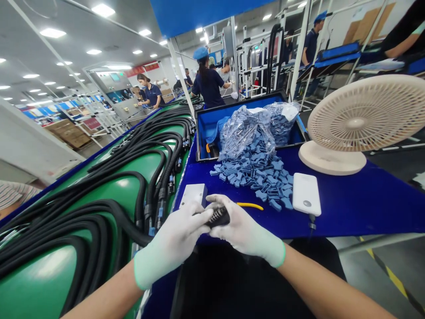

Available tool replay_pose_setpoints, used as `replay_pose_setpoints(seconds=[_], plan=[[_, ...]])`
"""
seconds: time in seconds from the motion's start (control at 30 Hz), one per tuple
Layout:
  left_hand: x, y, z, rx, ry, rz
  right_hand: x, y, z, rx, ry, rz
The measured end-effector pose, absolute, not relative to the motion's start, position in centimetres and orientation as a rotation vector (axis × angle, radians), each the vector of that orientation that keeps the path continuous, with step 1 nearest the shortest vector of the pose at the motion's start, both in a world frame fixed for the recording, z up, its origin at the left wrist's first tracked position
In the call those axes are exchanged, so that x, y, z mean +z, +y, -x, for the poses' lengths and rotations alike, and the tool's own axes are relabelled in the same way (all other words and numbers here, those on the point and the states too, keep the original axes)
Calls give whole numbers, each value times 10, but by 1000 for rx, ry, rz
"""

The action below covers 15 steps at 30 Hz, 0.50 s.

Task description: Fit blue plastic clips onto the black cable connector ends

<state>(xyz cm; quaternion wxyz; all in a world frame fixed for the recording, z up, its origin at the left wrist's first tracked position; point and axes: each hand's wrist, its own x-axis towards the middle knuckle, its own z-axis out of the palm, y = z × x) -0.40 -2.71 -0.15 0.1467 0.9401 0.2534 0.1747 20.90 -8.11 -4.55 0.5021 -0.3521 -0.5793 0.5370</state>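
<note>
White knit gloves on left hand and right hand, pale green elastic cuffs at wrists, forearms unsleeved, dark garment below.

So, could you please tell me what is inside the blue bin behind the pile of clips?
The blue bin holds clear bags of blue clips; they cover whatever lies beneath.

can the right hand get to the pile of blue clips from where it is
Probably yes: the right hand sits just short of the blue clips, with only bare blue table between, though it now grips a black connector.

The far red banner seems lettered, but nothing is readable.
</note>
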Motion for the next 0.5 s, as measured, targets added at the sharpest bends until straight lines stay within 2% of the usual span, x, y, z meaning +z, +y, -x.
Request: replay_pose_setpoints(seconds=[0.1, 0.3, 0.5], plan=[[-2, -19, 4, 437, 607, -2748, -41, -85, -209, 1369, -1351, 841], [-6, 5, -12, 408, 892, -2047, -43, -88, -207, 1403, -1259, 849], [-27, -33, -10, 647, 1183, -2221, -56, -86, -200, 1323, -897, 919]])
